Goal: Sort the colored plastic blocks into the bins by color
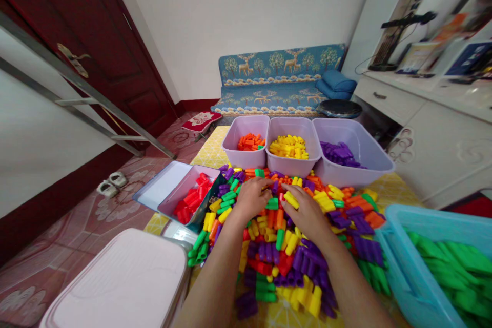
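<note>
A mixed heap of plastic tube-shaped building blocks [265, 253] in red, orange, yellow, green and purple covers the table in front of me. Over the far middle of it, my left hand [251, 199] reaches in from the left, fingers bent and apart, close to a green block [272, 203]. No block shows in its grasp. Facing it, my right hand [305, 210] has a yellow block [291, 200] between its thumb and fingers. A small red block [283, 198] lies beside those fingertips.
Three lilac bins behind the heap hold orange blocks [251, 142], yellow blocks [289, 147] and purple blocks [340, 155]. An open box [213, 200] at left contains red blocks; a turquoise bin [400, 256] at right contains green ones. A pale lid [123, 282] sits front left.
</note>
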### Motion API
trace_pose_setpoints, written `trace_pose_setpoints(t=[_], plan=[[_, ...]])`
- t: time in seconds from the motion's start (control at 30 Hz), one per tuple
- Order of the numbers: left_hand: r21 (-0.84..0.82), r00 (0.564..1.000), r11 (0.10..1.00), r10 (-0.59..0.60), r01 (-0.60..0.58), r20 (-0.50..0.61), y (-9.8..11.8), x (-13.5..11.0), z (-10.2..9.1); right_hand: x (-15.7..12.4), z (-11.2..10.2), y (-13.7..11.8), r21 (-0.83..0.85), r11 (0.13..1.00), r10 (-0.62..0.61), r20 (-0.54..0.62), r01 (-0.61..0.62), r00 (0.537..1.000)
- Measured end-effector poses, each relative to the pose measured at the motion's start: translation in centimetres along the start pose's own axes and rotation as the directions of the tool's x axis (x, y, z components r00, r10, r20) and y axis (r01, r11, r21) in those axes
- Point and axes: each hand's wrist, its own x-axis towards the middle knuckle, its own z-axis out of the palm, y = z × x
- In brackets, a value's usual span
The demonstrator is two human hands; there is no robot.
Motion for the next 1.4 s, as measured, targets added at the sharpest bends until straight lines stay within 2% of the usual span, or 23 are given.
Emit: trace_pose_setpoints(t=[0.13, 0.23, 0.4, 0.47, 0.53, 0.63, 0.73, 0.97, 1.1, 1.23, 1.27, 1.3, 1.33, 1.4], plan=[[0.021, 1.000, 1.000, -0.004, 0.004, -0.025, 1.4, -1.2, 0.3, -0.1, -0.1, 0.2, 0.018, 0.999, -0.045, 0.014, 0.045, 0.999], [-0.002, 0.998, 1.000, -0.022, 0.022, -0.063, 1.8, -1.3, 0.7, -0.1, -0.2, 0.2, 0.049, 0.997, -0.054, 0.017, 0.053, 0.998], [-0.262, 0.978, 0.965, -0.084, 0.032, -0.191, 1.3, -1.1, 1.8, -0.1, -0.2, 0.1, 0.185, 0.983, 0.009, 0.002, -0.009, 1.000], [-0.373, 0.960, 0.928, -0.104, 0.000, -0.260, 1.1, -1.3, 2.4, -0.2, -0.1, 0.1, 0.262, 0.964, 0.048, -0.018, -0.042, 0.999], [-0.443, 0.952, 0.894, -0.073, -0.070, -0.298, 0.9, -1.7, 2.8, -0.2, -0.2, 0.2, 0.323, 0.944, 0.086, -0.026, -0.073, 0.996], [-0.507, 0.954, 0.848, -0.003, -0.156, -0.300, 0.8, -2.1, 3.1, -0.2, -0.4, 0.2, 0.335, 0.939, 0.087, -0.014, -0.077, 0.996], [-0.539, 0.960, 0.824, 0.025, -0.177, -0.278, 0.6, -2.2, 3.2, -0.1, -0.6, 0.2, 0.284, 0.958, 0.033, -0.019, -0.026, 0.999], [-0.610, 0.960, 0.781, -0.048, -0.136, -0.276, 0.3, -2.0, 3.6, -0.1, -1.6, -0.7, 0.105, 0.993, 0.065, -0.156, -0.049, 0.986], [-0.616, 0.954, 0.780, -0.093, -0.108, -0.285, 0.3, -1.9, 3.7, -0.4, -3.5, -1.5, 0.234, 0.967, 0.140, -0.142, -0.104, 0.980], [-0.584, 0.955, 0.805, -0.078, -0.110, -0.287, 0.4, -1.9, 3.7, -0.8, -5.7, -1.6, 0.368, 0.915, 0.176, 0.005, -0.165, 0.984], [-0.575, 0.954, 0.810, -0.075, -0.111, -0.291, 0.4, -2.0, 3.7, -0.8, -6.1, -1.5, 0.419, 0.889, 0.214, -0.023, -0.185, 0.977], [-0.568, 0.953, 0.816, -0.074, -0.111, -0.293, 0.4, -2.0, 3.7, -0.8, -6.4, -1.5, 0.495, 0.851, 0.262, -0.106, -0.178, 0.959], [-0.560, 0.953, 0.821, -0.072, -0.110, -0.293, 0.4, -2.0, 3.7, -0.7, -6.6, -1.5, 0.586, 0.800, 0.312, -0.220, -0.131, 0.924], [-0.538, 0.954, 0.836, -0.067, -0.106, -0.292, 0.4, -2.0, 3.7, -0.5, -6.8, -1.4, 0.722, 0.690, 0.395, -0.427, 0.044, 0.813]])
